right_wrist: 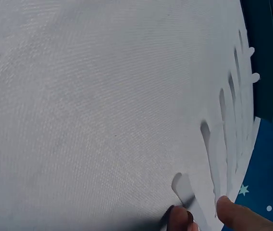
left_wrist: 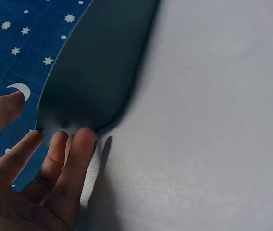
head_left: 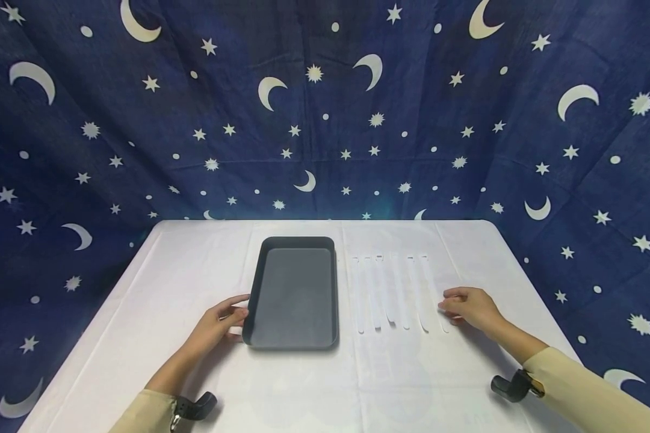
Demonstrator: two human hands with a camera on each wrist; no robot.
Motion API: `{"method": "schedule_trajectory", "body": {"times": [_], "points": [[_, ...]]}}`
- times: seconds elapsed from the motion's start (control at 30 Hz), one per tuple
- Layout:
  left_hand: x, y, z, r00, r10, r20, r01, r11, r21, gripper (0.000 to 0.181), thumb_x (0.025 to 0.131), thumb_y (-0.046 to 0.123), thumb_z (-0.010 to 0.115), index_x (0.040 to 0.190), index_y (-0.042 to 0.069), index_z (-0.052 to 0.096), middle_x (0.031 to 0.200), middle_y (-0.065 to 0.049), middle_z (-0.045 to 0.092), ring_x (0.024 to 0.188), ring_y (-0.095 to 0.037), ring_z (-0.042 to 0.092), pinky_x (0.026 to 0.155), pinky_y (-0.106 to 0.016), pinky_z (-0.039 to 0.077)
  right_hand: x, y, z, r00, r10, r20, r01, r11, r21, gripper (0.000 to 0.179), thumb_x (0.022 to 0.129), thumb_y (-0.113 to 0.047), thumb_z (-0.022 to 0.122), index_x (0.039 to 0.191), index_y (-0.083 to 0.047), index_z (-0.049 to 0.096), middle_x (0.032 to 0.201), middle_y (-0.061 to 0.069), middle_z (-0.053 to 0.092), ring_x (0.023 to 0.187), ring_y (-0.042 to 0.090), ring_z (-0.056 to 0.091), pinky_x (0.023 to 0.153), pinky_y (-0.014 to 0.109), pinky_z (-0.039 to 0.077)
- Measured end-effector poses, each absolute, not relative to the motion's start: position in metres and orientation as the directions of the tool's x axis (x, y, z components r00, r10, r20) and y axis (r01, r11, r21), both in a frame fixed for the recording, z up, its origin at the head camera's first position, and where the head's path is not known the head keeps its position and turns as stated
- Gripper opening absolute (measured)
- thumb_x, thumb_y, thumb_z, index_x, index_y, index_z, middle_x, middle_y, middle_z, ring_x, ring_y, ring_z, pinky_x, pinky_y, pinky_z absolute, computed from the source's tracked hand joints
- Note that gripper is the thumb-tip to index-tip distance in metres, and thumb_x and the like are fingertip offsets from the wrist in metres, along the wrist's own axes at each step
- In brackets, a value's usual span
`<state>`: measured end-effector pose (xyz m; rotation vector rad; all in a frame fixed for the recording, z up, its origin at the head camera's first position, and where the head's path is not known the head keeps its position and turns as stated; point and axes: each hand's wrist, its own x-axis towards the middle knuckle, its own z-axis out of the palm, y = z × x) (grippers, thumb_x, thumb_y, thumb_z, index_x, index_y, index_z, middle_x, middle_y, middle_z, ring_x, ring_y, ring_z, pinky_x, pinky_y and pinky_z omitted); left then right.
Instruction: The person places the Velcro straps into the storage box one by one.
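A dark grey rectangular tray (head_left: pixel 298 294) lies on the white-covered table, its inside bare. My left hand (head_left: pixel 222 319) is at the tray's left side; in the left wrist view its fingertips (left_wrist: pixel 83 137) meet the tray wall (left_wrist: pixel 93 72) near a corner, with the thumb held apart. Several long thin white straps (head_left: pixel 379 294) lie side by side to the right of the tray, with rounded near ends and small dark marks at their far ends. My right hand (head_left: pixel 468 307) is beside the rightmost strap (right_wrist: pixel 187 185), thumb and fingers apart around it; no grip on it shows.
The white tablecloth (head_left: pixel 292 391) spreads under everything. A dark blue cloth with moons and stars (head_left: pixel 325 138) hangs behind the table and along both sides. Each wrist carries a black camera mount (head_left: pixel 511 385).
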<state>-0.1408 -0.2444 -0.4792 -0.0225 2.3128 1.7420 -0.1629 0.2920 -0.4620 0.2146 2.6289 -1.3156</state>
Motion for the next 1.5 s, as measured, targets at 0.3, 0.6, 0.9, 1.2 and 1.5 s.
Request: {"method": "schedule_trajectory", "body": {"times": [0.3, 0.6, 0.9, 1.2, 1.5], "points": [[-0.132, -0.243, -0.477, -0.966, 0.137, -0.220, -0.182, 0.247, 0.952, 0.056, 0.098, 0.019, 0.061, 0.147, 0.002, 0.041, 0.122, -0.027, 0.057, 0.109, -0.028, 0.063, 0.074, -0.040, 0.065, -0.170, 0.280, -0.458, -0.975, 0.079, -0.208, 0.200, 0.720, -0.665, 0.041, 0.076, -0.011, 0.081, 0.105, 0.012, 0.065, 0.077, 0.009, 0.068, 0.061, 0.012, 0.063, 0.052, 0.026, 0.059], [-0.127, -0.242, -0.485, -0.969, 0.102, -0.226, -0.203, 0.202, 0.958, 0.055, 0.097, 0.018, 0.061, 0.146, 0.002, 0.042, 0.122, -0.024, 0.057, 0.110, -0.021, 0.060, 0.077, -0.042, 0.065, -0.175, 0.273, -0.456, -0.985, 0.054, -0.166, 0.145, 0.777, -0.613, 0.031, 0.074, -0.006, 0.079, 0.096, 0.009, 0.063, 0.068, 0.007, 0.064, 0.054, 0.015, 0.059, 0.047, 0.025, 0.048], [-0.121, -0.244, -0.490, -0.970, 0.091, -0.225, -0.205, 0.196, 0.959, 0.056, 0.096, 0.017, 0.062, 0.147, 0.005, 0.042, 0.123, -0.022, 0.057, 0.102, -0.011, 0.063, 0.083, -0.038, 0.064, -0.178, 0.271, -0.458, -0.977, 0.061, -0.205, 0.179, 0.758, -0.627, 0.030, 0.074, -0.004, 0.078, 0.096, 0.009, 0.062, 0.070, 0.008, 0.065, 0.055, 0.014, 0.062, 0.049, 0.025, 0.052], [-0.119, -0.242, -0.493, -0.974, 0.088, -0.210, -0.191, 0.181, 0.965, 0.055, 0.097, 0.018, 0.061, 0.147, 0.005, 0.042, 0.125, -0.020, 0.055, 0.104, -0.009, 0.063, 0.084, -0.037, 0.063, -0.178, 0.273, -0.458, -0.969, 0.073, -0.238, 0.208, 0.758, -0.618, 0.030, 0.073, -0.004, 0.077, 0.095, 0.010, 0.062, 0.070, 0.009, 0.065, 0.056, 0.015, 0.062, 0.049, 0.025, 0.051], [-0.120, -0.241, -0.495, -0.977, 0.099, -0.189, -0.172, 0.162, 0.972, 0.055, 0.097, 0.016, 0.061, 0.146, 0.002, 0.042, 0.127, -0.022, 0.051, 0.105, -0.009, 0.062, 0.084, -0.039, 0.063, -0.180, 0.275, -0.459, -0.959, 0.092, -0.268, 0.241, 0.763, -0.600, 0.029, 0.072, -0.004, 0.078, 0.093, 0.010, 0.062, 0.070, 0.010, 0.065, 0.054, 0.014, 0.061, 0.048, 0.024, 0.049]]}}
